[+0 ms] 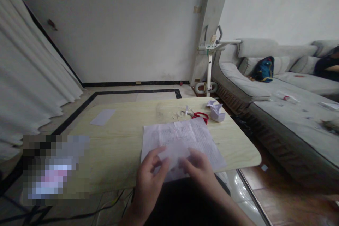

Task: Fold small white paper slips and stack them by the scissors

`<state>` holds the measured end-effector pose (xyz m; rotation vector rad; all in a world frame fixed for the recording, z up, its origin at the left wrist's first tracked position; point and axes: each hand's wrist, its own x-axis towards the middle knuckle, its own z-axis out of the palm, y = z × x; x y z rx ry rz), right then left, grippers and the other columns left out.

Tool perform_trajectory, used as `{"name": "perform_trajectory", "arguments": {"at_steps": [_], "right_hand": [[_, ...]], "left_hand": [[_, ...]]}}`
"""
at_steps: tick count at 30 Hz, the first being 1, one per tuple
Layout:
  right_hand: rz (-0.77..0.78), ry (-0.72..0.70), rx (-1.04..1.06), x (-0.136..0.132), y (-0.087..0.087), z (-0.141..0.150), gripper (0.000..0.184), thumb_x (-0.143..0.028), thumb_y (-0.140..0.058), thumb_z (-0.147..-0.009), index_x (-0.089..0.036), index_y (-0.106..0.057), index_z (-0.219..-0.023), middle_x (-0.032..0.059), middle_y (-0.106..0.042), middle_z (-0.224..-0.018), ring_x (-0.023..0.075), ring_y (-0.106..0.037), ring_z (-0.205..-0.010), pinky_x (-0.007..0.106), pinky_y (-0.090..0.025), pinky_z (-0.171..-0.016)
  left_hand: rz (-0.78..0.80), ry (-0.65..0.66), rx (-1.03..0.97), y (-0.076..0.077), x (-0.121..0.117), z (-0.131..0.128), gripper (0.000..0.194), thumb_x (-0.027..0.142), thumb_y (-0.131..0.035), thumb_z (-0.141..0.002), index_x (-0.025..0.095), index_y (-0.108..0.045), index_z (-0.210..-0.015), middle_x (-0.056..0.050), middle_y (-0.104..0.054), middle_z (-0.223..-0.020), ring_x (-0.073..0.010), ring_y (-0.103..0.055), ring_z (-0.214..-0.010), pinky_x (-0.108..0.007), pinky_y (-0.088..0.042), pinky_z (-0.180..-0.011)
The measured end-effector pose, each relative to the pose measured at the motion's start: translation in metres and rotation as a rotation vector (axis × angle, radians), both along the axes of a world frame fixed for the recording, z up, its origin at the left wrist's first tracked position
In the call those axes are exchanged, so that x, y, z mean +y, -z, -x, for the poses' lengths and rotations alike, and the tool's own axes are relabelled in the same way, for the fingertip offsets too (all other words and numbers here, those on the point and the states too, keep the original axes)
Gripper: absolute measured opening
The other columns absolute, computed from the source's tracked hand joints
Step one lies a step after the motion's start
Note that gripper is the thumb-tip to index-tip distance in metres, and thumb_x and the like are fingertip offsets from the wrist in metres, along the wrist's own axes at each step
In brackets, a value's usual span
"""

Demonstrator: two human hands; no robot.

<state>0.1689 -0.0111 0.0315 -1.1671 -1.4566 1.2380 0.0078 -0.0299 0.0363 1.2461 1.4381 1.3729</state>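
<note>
Between my two hands is a small sheet of white paper [174,152], held up over a larger sheet. My left hand [152,171] pinches its left edge between thumb and fingers. On the opposite edge, my right hand [200,166] grips it in the same way. The larger printed sheet [194,130] lies on the table beneath, with crease lines across it. Just beyond that sheet rest red-handled scissors [200,116], with thin pale strips near the blades. Folded paper pieces [217,113] sit to the right of the scissors.
The light wooden table [122,148] has rounded corners. Another white paper [102,117] lies at its far left, and a blurred-out patch [53,173] covers the near left. A grey sofa [280,95] with a blue bag [265,69] stands right, beside white exercise equipment [209,67].
</note>
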Motion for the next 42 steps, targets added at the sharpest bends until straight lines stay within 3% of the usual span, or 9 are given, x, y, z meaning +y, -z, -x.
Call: {"name": "perform_trajectory", "arguments": {"at_steps": [11,18,22,25,27,30,33,39,42], "right_hand": [[-0.022,-0.001,0.043,0.001,0.0,0.005,0.03,-0.039,-0.061,-0.086,-0.017,-0.061,-0.066,-0.0004,-0.059,-0.06,0.0132,-0.052,-0.056,0.024,-0.041,-0.054],[-0.022,0.004,0.075,-0.001,-0.004,0.007,0.032,-0.041,-0.063,-0.086,-0.017,-0.06,-0.065,-0.0011,-0.057,-0.06,0.0129,-0.051,-0.056,0.024,-0.041,-0.054],[-0.052,-0.025,0.014,-0.002,-0.005,0.002,0.031,-0.043,-0.06,-0.088,-0.017,-0.061,-0.07,0.0003,-0.058,-0.065,0.0151,-0.053,-0.062,0.026,-0.044,-0.057],[-0.104,-0.058,-0.116,-0.005,-0.008,-0.003,0.028,-0.041,-0.06,-0.087,-0.018,-0.063,-0.071,0.0016,-0.06,-0.068,0.0181,-0.056,-0.069,0.029,-0.046,-0.064],[-0.127,-0.082,-0.171,-0.007,-0.01,-0.006,0.025,-0.039,-0.062,-0.086,-0.02,-0.063,-0.07,0.0012,-0.06,-0.067,0.0188,-0.056,-0.069,0.03,-0.046,-0.066],[-0.137,-0.127,-0.207,-0.008,-0.011,-0.006,0.023,-0.036,-0.064,-0.084,-0.021,-0.06,-0.066,0.0002,-0.059,-0.066,0.0185,-0.055,-0.067,0.03,-0.045,-0.065],[-0.15,-0.071,-0.157,-0.005,-0.009,-0.004,0.022,-0.033,-0.062,-0.084,-0.021,-0.058,-0.066,-0.0004,-0.058,-0.065,0.0182,-0.056,-0.067,0.03,-0.045,-0.066],[-0.176,0.015,-0.098,0.0,-0.006,-0.002,0.022,-0.029,-0.053,-0.09,-0.02,-0.057,-0.071,-0.0002,-0.059,-0.067,0.0165,-0.055,-0.066,0.028,-0.045,-0.064],[-0.242,-0.029,-0.172,-0.003,-0.008,-0.003,0.02,-0.03,-0.053,-0.092,-0.021,-0.06,-0.076,0.001,-0.062,-0.071,0.0177,-0.057,-0.07,0.029,-0.046,-0.067]], "left_hand": [[-0.018,-0.018,-0.031,0.007,0.003,0.0,0.03,0.035,-0.069,-0.081,0.018,-0.065,-0.105,-0.001,-0.076,-0.073,-0.017,-0.072,-0.065,-0.023,-0.059,-0.06],[-0.004,-0.024,-0.013,0.001,0.001,-0.001,0.032,0.037,-0.07,-0.078,0.017,-0.066,-0.103,0.001,-0.071,-0.064,-0.0185,-0.071,-0.062,-0.024,-0.059,-0.058],[0.02,0.016,-0.027,0.002,0.002,0.004,0.037,0.037,-0.069,-0.079,0.017,-0.064,-0.11,-0.006,-0.076,-0.085,-0.021,-0.073,-0.076,-0.026,-0.059,-0.065],[0.011,0.067,0.012,0.003,0.005,0.011,0.029,0.037,-0.066,-0.08,0.018,-0.069,-0.103,-0.008,-0.076,-0.1,-0.0231,-0.071,-0.09,-0.028,-0.057,-0.076],[0.041,0.151,0.089,0.003,0.007,0.015,0.023,0.039,-0.063,-0.082,0.018,-0.071,-0.089,-0.005,-0.076,-0.084,-0.0221,-0.071,-0.08,-0.026,-0.056,-0.068],[0.095,0.213,0.233,0.002,0.009,0.017,0.029,0.043,-0.063,-0.081,0.019,-0.065,-0.066,0.001,-0.063,-0.057,-0.0173,-0.06,-0.056,-0.022,-0.048,-0.05],[0.114,0.184,0.238,0.002,0.009,0.016,0.034,0.043,-0.063,-0.08,0.019,-0.059,-0.056,0.002,-0.056,-0.053,-0.0161,-0.056,-0.054,-0.022,-0.046,-0.05],[0.144,0.268,0.076,0.003,0.007,0.009,0.031,0.045,-0.062,-0.082,0.017,-0.067,-0.071,-0.001,-0.066,-0.063,-0.0223,-0.066,-0.067,-0.026,-0.052,-0.059],[0.159,0.183,0.132,0.004,0.007,0.009,0.034,0.047,-0.066,-0.078,0.014,-0.073,-0.085,-0.003,-0.07,-0.066,-0.0237,-0.067,-0.066,-0.028,-0.054,-0.058]]}}
